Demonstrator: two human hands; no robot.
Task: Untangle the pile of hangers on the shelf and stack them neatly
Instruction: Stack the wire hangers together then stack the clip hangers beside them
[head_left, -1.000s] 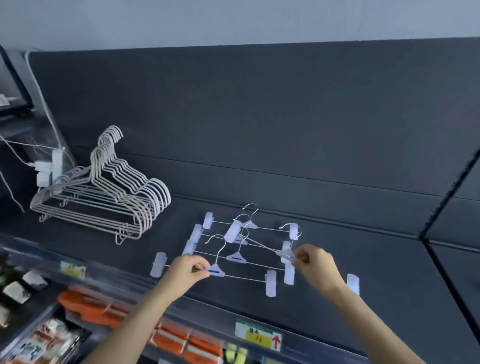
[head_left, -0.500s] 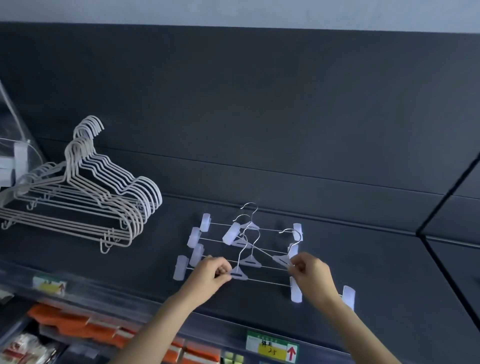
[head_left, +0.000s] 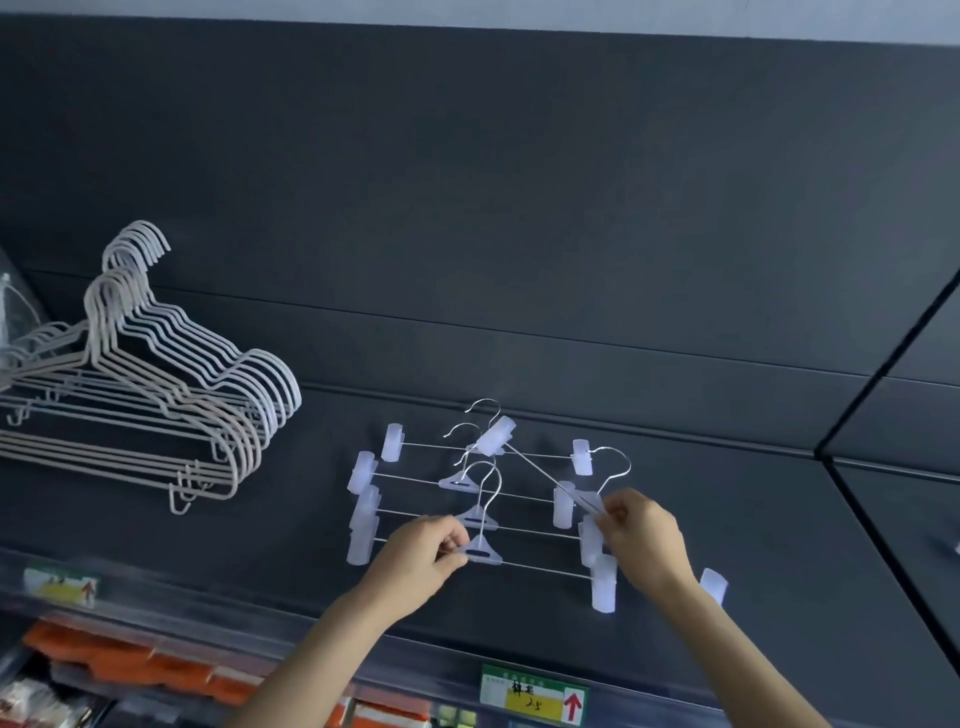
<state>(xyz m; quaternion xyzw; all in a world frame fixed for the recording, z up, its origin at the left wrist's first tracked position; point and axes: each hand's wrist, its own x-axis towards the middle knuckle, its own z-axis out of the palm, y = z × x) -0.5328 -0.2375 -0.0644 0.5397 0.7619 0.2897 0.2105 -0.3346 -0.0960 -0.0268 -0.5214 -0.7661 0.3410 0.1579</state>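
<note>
Several clear-clip wire hangers (head_left: 519, 499) lie in a loose row on the dark shelf (head_left: 779, 545). My left hand (head_left: 421, 558) pinches the bar of the nearest clip hanger (head_left: 540, 569) beside its triangular hub. My right hand (head_left: 641, 535) grips the hub of a skewed clip hanger (head_left: 535, 467) that lies diagonally across the others, its far clip up near the back hooks. A neat stack of white and beige wire hangers (head_left: 156, 415) rests at the left of the shelf.
A single clear clip (head_left: 712, 584) shows just right of my right wrist. The shelf's front edge carries price labels (head_left: 532, 693). Orange packaged goods (head_left: 130, 670) sit on the lower shelf. A dark back wall rises behind, and bare shelf extends to the right.
The camera has shifted, so the hanger stack sits nearer the left edge. My right hand has drawn the skewed hanger's hub slightly toward me; my left hand still holds the front hanger.
</note>
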